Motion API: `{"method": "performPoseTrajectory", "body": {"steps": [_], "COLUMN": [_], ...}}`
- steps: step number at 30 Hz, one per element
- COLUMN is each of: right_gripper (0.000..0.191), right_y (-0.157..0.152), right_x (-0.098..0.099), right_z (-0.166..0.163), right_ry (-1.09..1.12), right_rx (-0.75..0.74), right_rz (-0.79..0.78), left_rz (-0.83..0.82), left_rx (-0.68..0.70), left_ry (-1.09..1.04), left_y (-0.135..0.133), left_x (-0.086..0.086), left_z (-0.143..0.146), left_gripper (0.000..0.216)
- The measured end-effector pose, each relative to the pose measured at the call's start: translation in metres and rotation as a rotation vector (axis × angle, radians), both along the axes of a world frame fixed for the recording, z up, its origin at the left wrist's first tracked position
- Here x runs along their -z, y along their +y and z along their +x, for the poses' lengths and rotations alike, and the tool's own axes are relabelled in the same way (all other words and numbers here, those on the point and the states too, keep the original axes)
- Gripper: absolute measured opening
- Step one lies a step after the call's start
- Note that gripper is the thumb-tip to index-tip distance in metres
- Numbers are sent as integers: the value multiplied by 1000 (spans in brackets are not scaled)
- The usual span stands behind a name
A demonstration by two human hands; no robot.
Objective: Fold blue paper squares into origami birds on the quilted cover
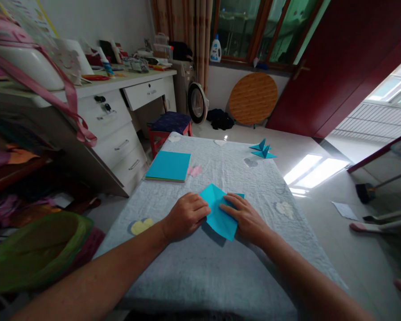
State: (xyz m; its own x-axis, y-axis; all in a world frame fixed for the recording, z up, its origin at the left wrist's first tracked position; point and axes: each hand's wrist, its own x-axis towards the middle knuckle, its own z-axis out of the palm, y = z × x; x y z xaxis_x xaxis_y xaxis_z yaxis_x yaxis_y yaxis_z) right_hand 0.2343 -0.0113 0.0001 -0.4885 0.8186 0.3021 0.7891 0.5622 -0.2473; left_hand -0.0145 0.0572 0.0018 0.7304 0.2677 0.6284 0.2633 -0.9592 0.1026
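Note:
A blue sheet of paper, partly folded into a pointed shape, lies on the grey cloth-covered table. My left hand rests at its left edge with the fingers curled, pinching the paper's side. My right hand lies over its right part, fingers pressed flat on the fold. A stack of square coloured paper with a blue top sheet sits at the far left of the table. Two folded blue paper figures stand at the far right corner.
A white desk with drawers stands to the left, cluttered on top. A green bag is at the lower left. A red stool stands beyond the table. A round wooden board leans under the window.

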Motion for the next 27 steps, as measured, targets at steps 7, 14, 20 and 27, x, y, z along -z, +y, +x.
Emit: {"method": "performPoseTrajectory", "body": {"steps": [7, 14, 20, 27], "right_gripper": [42, 51, 50, 46], "right_y": [3, 2, 4, 5], "right_x": [17, 12, 13, 13], "right_z": [12, 6, 4, 4], "right_ry": [156, 95, 89, 119], "right_rx": [-21, 27, 24, 35], "right_rz": [58, -43, -53, -65], "left_rz": [-155, -210, -194, -203], "left_rx": [-18, 25, 28, 46], "left_ry": [-89, -94, -36, 5], "left_y": [8, 13, 13, 12], "left_x": [3, 9, 7, 8], "left_z": [-12, -15, -13, -12], "left_gripper": [22, 16, 16, 19]}}
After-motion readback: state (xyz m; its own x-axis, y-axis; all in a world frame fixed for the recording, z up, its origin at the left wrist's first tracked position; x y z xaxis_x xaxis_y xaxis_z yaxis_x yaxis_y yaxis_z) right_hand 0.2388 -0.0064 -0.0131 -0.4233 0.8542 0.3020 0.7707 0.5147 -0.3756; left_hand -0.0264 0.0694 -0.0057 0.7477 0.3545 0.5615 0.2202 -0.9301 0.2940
